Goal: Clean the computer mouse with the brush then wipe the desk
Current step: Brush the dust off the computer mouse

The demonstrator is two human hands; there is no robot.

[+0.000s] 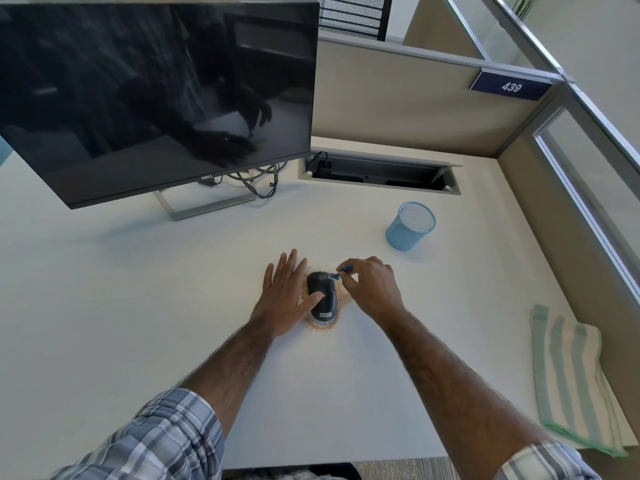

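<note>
A black computer mouse (pixel 327 296) lies on the white desk (pixel 138 289), ringed by tan crumbs (pixel 323 326). My left hand (pixel 284 296) rests flat beside it on the left, with the thumb pressing on the mouse's top. Fingers of my right hand (pixel 372 289) pinch a small blue brush (pixel 341 272), whose bristle end touches the far right side of the mouse. A green-and-white striped cloth (pixel 575 386) lies folded at the desk's right edge.
A dark Dell monitor (pixel 156 98) on a metal stand fills the back left. A blue mesh cup (pixel 410 226) stands behind my right hand. An open cable tray (pixel 379 173) sits at the back, under beige partition walls.
</note>
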